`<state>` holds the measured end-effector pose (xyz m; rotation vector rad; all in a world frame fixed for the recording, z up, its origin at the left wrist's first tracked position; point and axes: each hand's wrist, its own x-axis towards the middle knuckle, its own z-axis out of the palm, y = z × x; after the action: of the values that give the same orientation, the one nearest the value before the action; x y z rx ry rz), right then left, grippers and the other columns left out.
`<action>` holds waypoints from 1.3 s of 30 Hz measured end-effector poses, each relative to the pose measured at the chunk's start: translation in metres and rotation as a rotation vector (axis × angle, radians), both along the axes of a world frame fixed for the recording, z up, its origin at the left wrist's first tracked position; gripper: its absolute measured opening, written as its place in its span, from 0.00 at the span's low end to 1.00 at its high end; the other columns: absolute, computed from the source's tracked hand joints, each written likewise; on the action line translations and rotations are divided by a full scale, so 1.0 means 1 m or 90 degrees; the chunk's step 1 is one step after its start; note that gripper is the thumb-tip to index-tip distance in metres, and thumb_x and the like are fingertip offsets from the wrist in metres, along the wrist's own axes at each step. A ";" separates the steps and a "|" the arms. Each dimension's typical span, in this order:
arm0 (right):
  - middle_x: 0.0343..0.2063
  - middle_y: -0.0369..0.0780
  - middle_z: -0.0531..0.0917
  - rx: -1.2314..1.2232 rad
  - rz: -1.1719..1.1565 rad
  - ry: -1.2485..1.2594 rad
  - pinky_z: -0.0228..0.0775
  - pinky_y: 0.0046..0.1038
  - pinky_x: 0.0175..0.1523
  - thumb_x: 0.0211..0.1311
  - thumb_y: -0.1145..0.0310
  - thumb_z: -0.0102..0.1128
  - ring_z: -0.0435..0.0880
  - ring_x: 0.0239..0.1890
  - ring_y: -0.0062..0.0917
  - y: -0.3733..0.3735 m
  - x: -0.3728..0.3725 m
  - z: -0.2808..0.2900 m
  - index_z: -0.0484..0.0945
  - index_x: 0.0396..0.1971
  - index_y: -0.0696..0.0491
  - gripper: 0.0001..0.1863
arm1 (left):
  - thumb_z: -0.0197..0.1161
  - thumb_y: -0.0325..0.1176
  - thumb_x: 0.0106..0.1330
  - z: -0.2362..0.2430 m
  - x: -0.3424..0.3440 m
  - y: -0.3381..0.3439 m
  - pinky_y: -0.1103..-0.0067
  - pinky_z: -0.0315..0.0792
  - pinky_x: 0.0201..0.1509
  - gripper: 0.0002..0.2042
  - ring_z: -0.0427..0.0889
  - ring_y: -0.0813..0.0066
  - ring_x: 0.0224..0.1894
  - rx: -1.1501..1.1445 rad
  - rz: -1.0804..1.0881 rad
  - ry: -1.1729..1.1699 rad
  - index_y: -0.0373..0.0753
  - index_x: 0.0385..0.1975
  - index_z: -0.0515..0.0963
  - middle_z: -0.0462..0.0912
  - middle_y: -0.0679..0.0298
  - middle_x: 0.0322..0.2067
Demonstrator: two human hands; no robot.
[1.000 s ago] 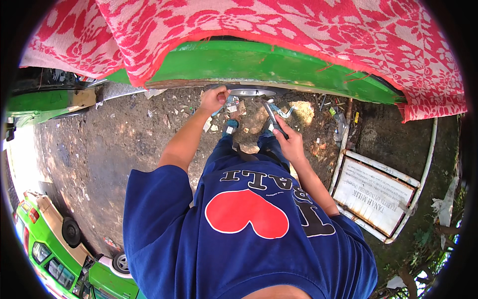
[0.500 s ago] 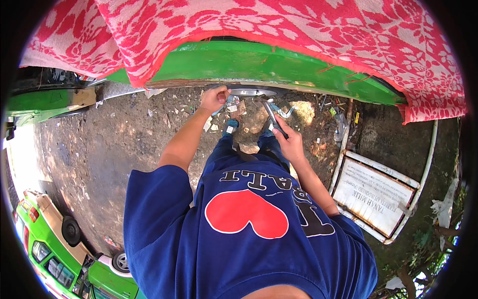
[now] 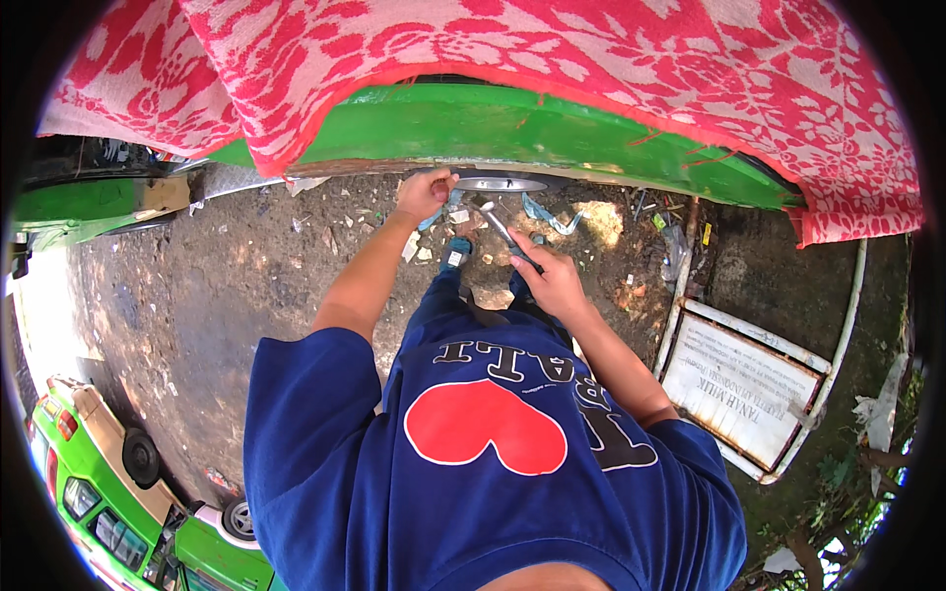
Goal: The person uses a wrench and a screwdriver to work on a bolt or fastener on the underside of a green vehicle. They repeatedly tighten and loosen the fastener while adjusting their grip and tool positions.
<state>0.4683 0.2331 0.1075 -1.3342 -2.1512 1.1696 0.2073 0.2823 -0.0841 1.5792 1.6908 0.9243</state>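
Note:
My left hand (image 3: 422, 194) is closed on a small reddish-brown handle (image 3: 439, 190) close to the lower edge of a green vehicle body (image 3: 532, 126); the rest of that tool is hidden. My right hand (image 3: 547, 276) grips a hammer (image 3: 501, 225) with a dark grip and a silver head, held slightly below and right of the left hand. Behind both hands, under the body's edge, lies a dark tyre or wheel with a silver rim (image 3: 503, 184). A red and pink floral cloth (image 3: 552, 44) hangs over the green body.
A rusty white metal sign in a tube frame (image 3: 737, 384) lies at the right. Green vehicles are at the far left (image 3: 89, 207) and lower left (image 3: 108, 512). Litter and a blue plastic strip (image 3: 552, 219) lie on the dirt ground (image 3: 227, 315), with plants (image 3: 838, 473) at the right edge.
In the last half second my right hand and the hammer have shifted left and slightly toward my body, away from the wheel. My left hand has stayed about where it was.

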 end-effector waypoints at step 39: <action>0.55 0.45 0.82 -0.113 -0.170 0.046 0.73 0.25 0.53 0.66 0.69 0.63 0.84 0.50 0.21 -0.040 0.044 -0.002 0.74 0.64 0.48 0.25 | 0.63 0.47 0.68 0.039 0.025 -0.039 0.63 0.72 0.33 0.15 0.78 0.45 0.30 -0.113 0.064 0.004 0.42 0.26 0.74 0.78 0.52 0.22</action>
<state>0.5118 0.1932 0.1057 -1.5712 -1.7879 1.2981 0.2327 0.2429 -0.0450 1.3930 1.8172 0.7947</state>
